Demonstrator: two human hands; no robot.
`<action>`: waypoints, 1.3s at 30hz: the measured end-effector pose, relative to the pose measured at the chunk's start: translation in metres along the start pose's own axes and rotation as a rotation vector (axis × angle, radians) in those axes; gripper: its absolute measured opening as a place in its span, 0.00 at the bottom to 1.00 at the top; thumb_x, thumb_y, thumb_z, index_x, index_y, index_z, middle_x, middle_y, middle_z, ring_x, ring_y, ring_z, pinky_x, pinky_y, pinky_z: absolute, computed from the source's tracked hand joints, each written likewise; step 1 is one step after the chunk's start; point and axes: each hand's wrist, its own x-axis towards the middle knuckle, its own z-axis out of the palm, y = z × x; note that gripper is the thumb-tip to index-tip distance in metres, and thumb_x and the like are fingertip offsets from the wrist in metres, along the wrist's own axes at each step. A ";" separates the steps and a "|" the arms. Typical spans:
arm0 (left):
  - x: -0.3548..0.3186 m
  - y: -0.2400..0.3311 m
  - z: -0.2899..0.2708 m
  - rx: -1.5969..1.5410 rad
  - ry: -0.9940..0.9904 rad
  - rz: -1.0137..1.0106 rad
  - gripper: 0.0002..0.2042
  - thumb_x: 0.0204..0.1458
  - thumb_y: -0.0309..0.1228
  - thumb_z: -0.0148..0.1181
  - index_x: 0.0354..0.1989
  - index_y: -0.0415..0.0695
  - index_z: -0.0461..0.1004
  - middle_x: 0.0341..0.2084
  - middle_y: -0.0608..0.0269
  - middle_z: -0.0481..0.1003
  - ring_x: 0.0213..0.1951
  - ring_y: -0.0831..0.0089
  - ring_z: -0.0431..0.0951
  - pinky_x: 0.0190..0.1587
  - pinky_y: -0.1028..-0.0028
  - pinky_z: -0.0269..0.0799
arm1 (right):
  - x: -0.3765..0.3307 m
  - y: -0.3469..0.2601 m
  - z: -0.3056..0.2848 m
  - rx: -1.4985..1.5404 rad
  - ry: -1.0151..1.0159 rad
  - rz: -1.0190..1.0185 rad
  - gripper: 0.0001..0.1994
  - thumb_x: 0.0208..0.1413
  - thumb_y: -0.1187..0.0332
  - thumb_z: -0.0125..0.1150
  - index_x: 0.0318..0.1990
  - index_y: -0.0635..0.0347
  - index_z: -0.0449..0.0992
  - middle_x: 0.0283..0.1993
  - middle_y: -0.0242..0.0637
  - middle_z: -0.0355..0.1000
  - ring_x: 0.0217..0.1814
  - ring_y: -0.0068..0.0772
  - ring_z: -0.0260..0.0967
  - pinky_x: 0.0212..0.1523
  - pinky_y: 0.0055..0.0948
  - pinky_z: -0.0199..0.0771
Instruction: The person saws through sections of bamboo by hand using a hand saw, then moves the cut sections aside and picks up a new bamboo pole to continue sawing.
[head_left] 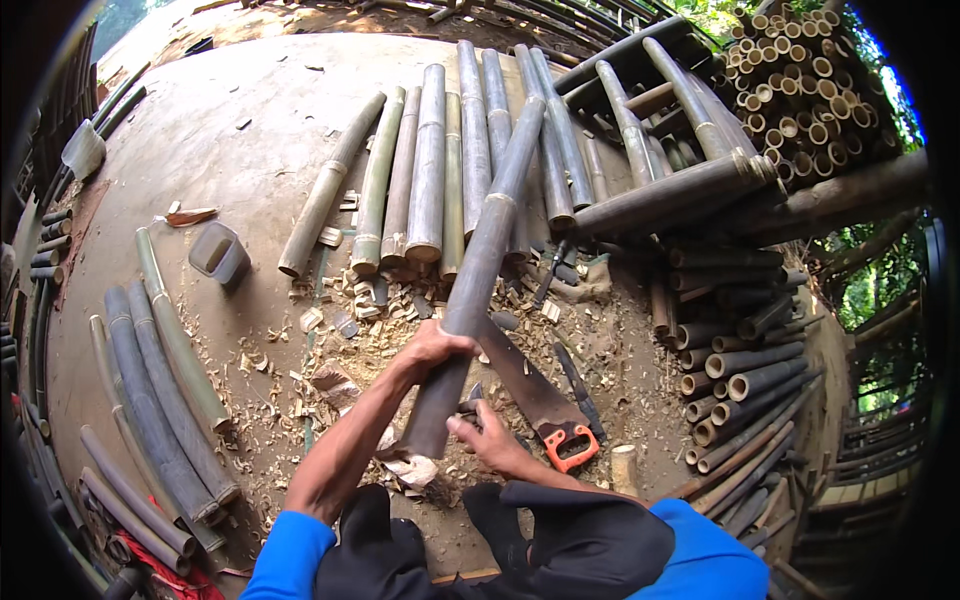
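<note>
A long dark bamboo pole [480,250] slants from my lap area up and to the right. My left hand [437,345] wraps around its near part, thumb across the top. Beside its lower end my right hand [487,438] is closed, with fingers curled toward the pole. A small dark object with a greyish tip shows at those fingers, too little of it to name. Right of the pole lies a handsaw [525,385] with a wide dark blade and an orange handle, partly behind the pole. A dark slim tool [577,388] rests near the saw.
Several cut bamboo poles [430,160] lie ahead, and others [165,390] at the left. A plastic tub [219,253] stands left of the wood chips [340,300]. A bamboo rack [670,190] is at the far right, with stacked bamboo [760,360] nearer. A short stub [624,468] stands by my right forearm.
</note>
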 end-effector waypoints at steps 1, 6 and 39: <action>-0.012 -0.001 -0.005 0.062 0.031 0.000 0.34 0.33 0.38 0.80 0.50 0.33 0.76 0.33 0.55 0.80 0.29 0.65 0.81 0.35 0.63 0.82 | 0.005 -0.001 -0.008 0.188 -0.028 0.105 0.41 0.62 0.44 0.67 0.68 0.67 0.56 0.60 0.51 0.66 0.62 0.41 0.67 0.56 0.42 0.74; -0.118 -0.055 -0.047 0.336 0.164 0.013 0.42 0.28 0.45 0.77 0.55 0.30 0.73 0.35 0.47 0.81 0.33 0.58 0.84 0.37 0.62 0.84 | 0.033 0.016 -0.054 0.408 0.086 0.096 0.28 0.66 0.50 0.62 0.63 0.60 0.65 0.49 0.35 0.69 0.50 0.28 0.69 0.46 0.33 0.76; -0.259 -0.175 -0.062 1.087 0.763 -0.091 0.34 0.35 0.35 0.75 0.57 0.45 0.72 0.48 0.51 0.80 0.53 0.55 0.81 0.56 0.58 0.74 | -0.041 0.079 0.012 -0.372 -0.207 -0.108 0.25 0.61 0.59 0.69 0.61 0.64 0.74 0.53 0.54 0.73 0.51 0.46 0.76 0.54 0.42 0.76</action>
